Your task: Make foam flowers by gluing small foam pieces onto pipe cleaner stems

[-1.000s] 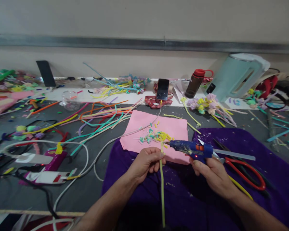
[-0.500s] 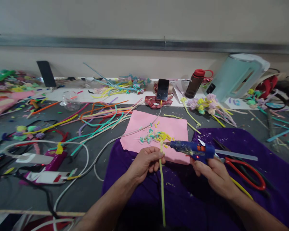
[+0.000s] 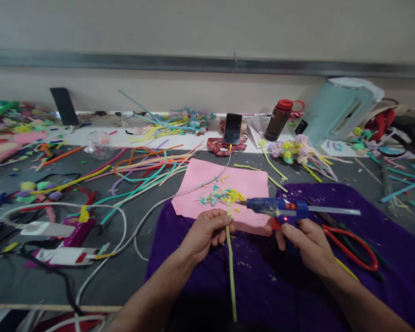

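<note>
Over the dark purple cloth [image 3: 259,295], our right hand [image 3: 307,242] is gripping and levelling the blue plastic glue gun [image 3: 273,207]; our left hand [image 3: 207,230] is pinching the thin, pale-yellow fuzzy stem [image 3: 231,272] near its top; the slim nozzle [image 3: 241,202] is edging slightly away, so gluing is probably pausing.

The left hand [image 3: 204,233] pinches with thumb against bent fingers, well inside the near edge of the surface [image 3: 131,283]. The right hand [image 3: 306,242] is curled in a grip, thumb leftward. Both forearms [image 3: 155,283] slant inward.
</note>
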`<state>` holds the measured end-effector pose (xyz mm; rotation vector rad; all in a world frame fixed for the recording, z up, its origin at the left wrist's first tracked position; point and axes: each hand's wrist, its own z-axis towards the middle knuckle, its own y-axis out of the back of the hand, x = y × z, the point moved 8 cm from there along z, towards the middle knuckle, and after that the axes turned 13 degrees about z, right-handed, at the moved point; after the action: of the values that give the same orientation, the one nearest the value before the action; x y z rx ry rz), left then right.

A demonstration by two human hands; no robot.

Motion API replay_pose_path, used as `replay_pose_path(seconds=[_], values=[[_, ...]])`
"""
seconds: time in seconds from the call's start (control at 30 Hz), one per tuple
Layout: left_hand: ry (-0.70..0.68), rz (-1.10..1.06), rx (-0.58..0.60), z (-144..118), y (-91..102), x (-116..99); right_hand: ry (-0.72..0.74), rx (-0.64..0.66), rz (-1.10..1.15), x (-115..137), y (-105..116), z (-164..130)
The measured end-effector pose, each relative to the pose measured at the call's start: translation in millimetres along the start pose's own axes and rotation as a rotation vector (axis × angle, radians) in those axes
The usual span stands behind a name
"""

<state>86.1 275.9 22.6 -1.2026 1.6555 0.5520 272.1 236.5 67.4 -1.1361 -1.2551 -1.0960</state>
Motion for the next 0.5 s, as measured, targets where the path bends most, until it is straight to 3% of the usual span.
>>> replay_pose_path(seconds=[0.13, 0.2, 0.3, 0.5], values=[[0.014, 0.009, 0.015, 0.0, -1.7, 0.9, -0.027, -0.3, 0.227, -6.2, 30.4, 12.0], [0.018, 0.014, 0.037, -0.6, -4.9, 1.1, -0.071, -0.382, 0.247, -11.8, 39.3, 19.5], [0.017, 0.017, 0.066, -2.8, -9.8, 0.9, -0.138, -0.353, 0.255, -18.7, 36.9, 36.6], [0.0, 0.012, 0.102, -8.2, -13.6, -1.9, -0.115, -0.333, 0.277, -20.9, 26.0, 73.6]])
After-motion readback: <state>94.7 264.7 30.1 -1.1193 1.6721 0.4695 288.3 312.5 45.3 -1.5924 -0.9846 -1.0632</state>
